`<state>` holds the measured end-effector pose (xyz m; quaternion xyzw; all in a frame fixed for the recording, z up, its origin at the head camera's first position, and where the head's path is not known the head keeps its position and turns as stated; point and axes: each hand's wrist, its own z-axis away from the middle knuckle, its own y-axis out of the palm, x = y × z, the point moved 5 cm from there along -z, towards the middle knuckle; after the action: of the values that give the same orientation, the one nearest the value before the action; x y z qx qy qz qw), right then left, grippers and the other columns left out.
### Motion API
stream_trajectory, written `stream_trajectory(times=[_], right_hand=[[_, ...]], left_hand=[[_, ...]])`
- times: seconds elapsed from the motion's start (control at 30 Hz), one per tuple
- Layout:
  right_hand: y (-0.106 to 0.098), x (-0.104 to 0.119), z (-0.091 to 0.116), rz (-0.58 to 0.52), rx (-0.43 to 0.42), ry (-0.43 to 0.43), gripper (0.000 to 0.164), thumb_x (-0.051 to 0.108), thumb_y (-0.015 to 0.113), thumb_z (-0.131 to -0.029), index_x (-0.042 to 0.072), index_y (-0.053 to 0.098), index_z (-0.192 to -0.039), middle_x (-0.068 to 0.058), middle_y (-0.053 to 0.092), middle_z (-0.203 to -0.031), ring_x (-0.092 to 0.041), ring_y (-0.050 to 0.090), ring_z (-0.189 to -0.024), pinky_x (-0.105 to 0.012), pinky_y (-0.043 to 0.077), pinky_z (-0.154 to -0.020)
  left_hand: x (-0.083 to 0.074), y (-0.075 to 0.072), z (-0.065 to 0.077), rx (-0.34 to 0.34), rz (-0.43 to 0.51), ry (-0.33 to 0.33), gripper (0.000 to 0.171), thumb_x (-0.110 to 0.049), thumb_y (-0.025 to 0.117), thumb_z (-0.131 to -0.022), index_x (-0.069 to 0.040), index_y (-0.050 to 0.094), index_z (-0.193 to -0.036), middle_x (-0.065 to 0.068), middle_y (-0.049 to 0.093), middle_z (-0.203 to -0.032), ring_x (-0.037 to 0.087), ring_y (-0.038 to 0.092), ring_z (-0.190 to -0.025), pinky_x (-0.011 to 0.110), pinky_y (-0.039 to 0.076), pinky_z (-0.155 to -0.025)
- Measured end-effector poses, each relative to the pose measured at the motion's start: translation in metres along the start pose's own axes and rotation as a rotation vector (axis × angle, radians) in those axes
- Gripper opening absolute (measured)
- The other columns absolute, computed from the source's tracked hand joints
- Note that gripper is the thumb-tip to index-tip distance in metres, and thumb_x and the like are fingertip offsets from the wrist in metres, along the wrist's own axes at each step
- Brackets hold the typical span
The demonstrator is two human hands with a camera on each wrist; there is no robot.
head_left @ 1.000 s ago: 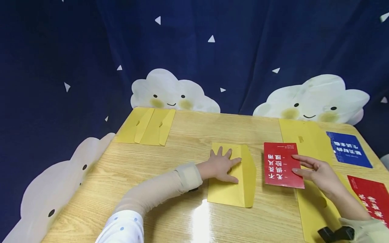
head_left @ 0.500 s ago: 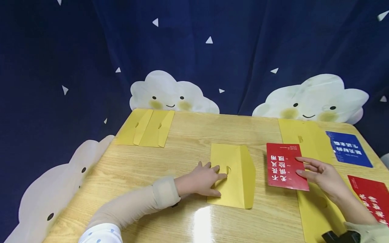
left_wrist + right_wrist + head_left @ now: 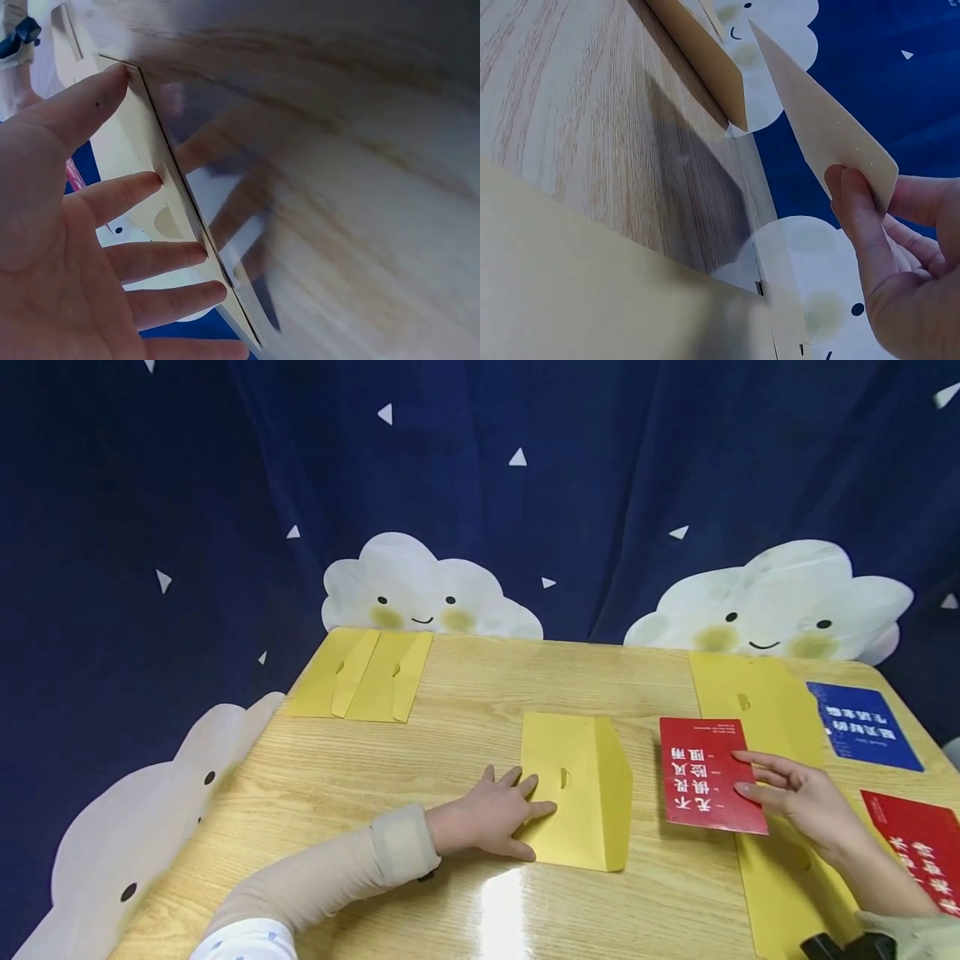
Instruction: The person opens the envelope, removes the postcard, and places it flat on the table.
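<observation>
My right hand (image 3: 795, 793) pinches a red card (image 3: 708, 777) with white Chinese characters by its right edge, thumb on one face and fingers on the other. In the right wrist view the card's plain back (image 3: 847, 139) shows, raised above the wooden table. A yellow envelope (image 3: 562, 827) lies flat mid-table, its flap unfolded toward the right. My left hand (image 3: 495, 814) is spread palm down over that envelope's left part, fingers straight and apart. In the left wrist view its fingertips (image 3: 196, 253) come right to the envelope's edge.
Two yellow envelopes (image 3: 360, 681) lie at the back left corner. More yellow envelopes (image 3: 780, 902) line the right side, partly under my right arm. Beyond them lie a blue card (image 3: 870, 727) and another red card (image 3: 918, 843). A dark blue curtain (image 3: 585, 493) hangs behind the wooden table (image 3: 465, 752).
My left hand has slid left from the envelope's middle to its left part, uncovering the slot. The right hand has shifted slightly right with the red card.
</observation>
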<state>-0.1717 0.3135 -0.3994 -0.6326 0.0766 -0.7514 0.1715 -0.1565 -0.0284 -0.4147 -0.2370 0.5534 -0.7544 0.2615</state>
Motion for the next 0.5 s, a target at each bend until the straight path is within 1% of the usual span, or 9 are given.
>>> stream_trajectory(times=[0.13,0.2,0.27,0.33,0.43,0.5], right_hand=[[0.0,0.0,-0.003,0.015,-0.003,-0.006,0.038,0.015,0.064,-0.085,0.025,0.058,-0.121,0.022,0.061,-0.092,-0.003,0.061,-0.079,-0.024,0.051,-0.066],[0.0,0.0,-0.004,0.037,-0.008,-0.005,0.041,0.018,0.064,-0.085,0.02,0.055,-0.125,0.021,0.06,-0.093,-0.003,0.061,-0.08,-0.024,0.051,-0.067],[0.0,0.001,-0.006,0.068,-0.016,0.001,0.047,0.022,0.065,-0.085,0.014,0.051,-0.13,0.02,0.06,-0.095,-0.002,0.061,-0.081,-0.024,0.051,-0.068],[0.001,0.001,-0.009,0.084,-0.02,0.011,0.052,0.025,0.065,-0.085,0.01,0.048,-0.131,0.02,0.06,-0.095,-0.002,0.061,-0.081,-0.024,0.051,-0.068],[0.002,0.002,-0.015,0.046,-0.014,0.016,0.05,0.024,0.066,-0.084,0.012,0.051,-0.13,0.02,0.062,-0.093,-0.003,0.062,-0.08,-0.024,0.051,-0.068],[0.002,0.003,-0.02,0.003,-0.009,0.02,0.041,0.022,0.066,-0.084,0.02,0.056,-0.124,0.019,0.063,-0.091,-0.004,0.063,-0.078,-0.024,0.051,-0.068]], left_hand=[[0.002,0.0,-0.003,0.004,0.002,0.003,0.071,-0.062,0.056,-0.078,-0.031,0.037,-0.139,0.012,0.035,-0.141,0.035,0.035,-0.126,0.055,0.037,-0.091],[0.003,0.0,-0.006,0.003,0.001,0.003,0.071,-0.061,0.056,-0.078,-0.032,0.037,-0.139,0.012,0.036,-0.141,0.035,0.036,-0.126,0.054,0.037,-0.091],[0.006,0.0,-0.009,0.001,0.003,0.0,0.07,-0.061,0.056,-0.078,-0.032,0.037,-0.139,0.012,0.036,-0.141,0.034,0.036,-0.126,0.053,0.038,-0.091],[0.009,0.0,-0.012,0.0,0.01,-0.003,0.07,-0.061,0.056,-0.079,-0.032,0.037,-0.139,0.012,0.035,-0.141,0.034,0.036,-0.126,0.053,0.038,-0.092],[0.014,0.0,-0.018,0.004,0.029,-0.005,0.071,-0.061,0.056,-0.079,-0.031,0.037,-0.14,0.013,0.034,-0.142,0.036,0.035,-0.126,0.054,0.037,-0.092],[0.018,0.0,-0.022,0.009,0.051,-0.008,0.071,-0.06,0.057,-0.079,-0.03,0.037,-0.14,0.014,0.033,-0.142,0.036,0.034,-0.127,0.055,0.036,-0.092]])
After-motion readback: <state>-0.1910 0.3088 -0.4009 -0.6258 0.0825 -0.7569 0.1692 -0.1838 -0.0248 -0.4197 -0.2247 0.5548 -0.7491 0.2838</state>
